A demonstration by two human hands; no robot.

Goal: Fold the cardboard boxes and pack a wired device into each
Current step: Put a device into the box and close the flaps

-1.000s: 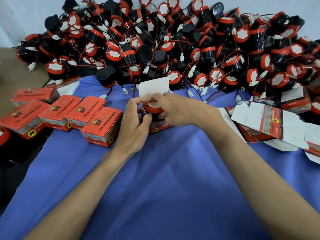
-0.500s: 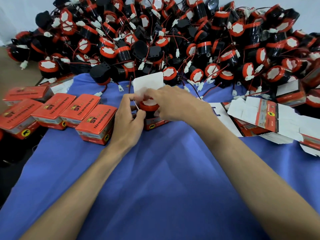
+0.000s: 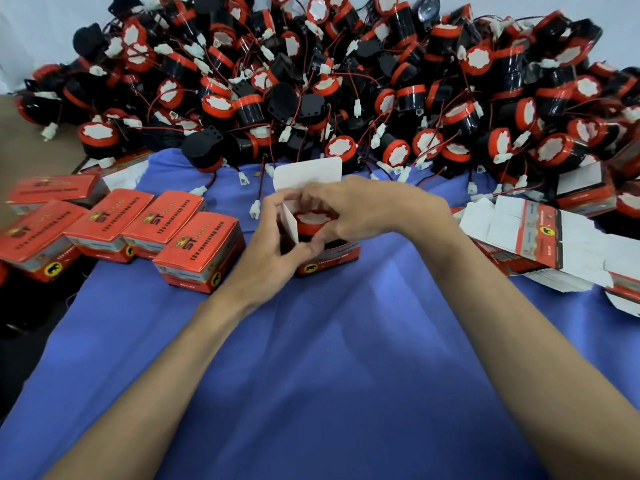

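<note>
Boxes (image 3: 195, 244) already shut sit on the left. The right hand (image 3: 367, 209) curls round a horn (image 3: 313, 221) inside the open box (image 3: 329, 259), the left hand (image 3: 273, 261) pinches its flap (image 3: 289, 225). Many horns (image 3: 346, 81) wait.

A blue cloth (image 3: 311, 393) spreads below a plain white wall (image 3: 38, 32) (brown surface (image 3: 31, 140) at left).
</note>
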